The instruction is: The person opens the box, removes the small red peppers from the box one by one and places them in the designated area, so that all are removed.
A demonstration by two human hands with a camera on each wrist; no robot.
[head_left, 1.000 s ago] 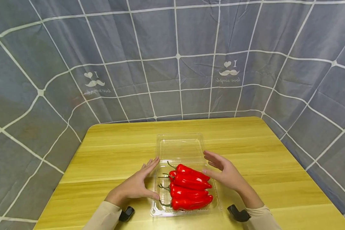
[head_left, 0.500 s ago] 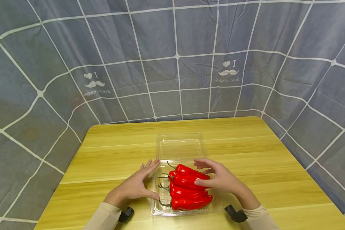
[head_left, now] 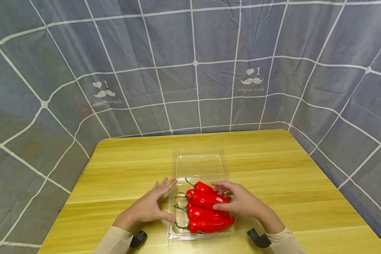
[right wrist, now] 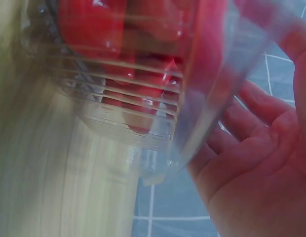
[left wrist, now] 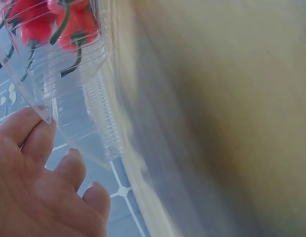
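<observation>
Though thin and see-through, easy to trace at the lower centre of the head view: a hinged box [head_left: 171, 233] of clear, stiff plastic, ribbed along the walls and moulded with rounded corners. Behind, folded back on the table [head_left: 130, 176], a shallow rectangular lid [head_left: 200, 164] of the same plastic. Inside the box, piled side by side, several red peppers [head_left: 209, 212], smooth, glossy and tapering, with tips to the right and thin, curling green stems [head_left: 182, 227] to the left.

At the left edge of the box, the left hand [head_left: 148, 206], wide, with long fingers stretched toward the hinge and thumb apart near the front pepper stem; nothing in the grasp. Over the right end of the pile, the right hand [head_left: 239, 201], with fingers curved downward and thumb against red skin; impossible to tell whether gripping or only touching.

Beneath, yellowish wood grain in long streaks. Across the upper frame, creased grey cloth [head_left: 171, 35] with white gridlines and printed moustaches. At the wrists, beige sleeves [head_left: 112, 240].
</observation>
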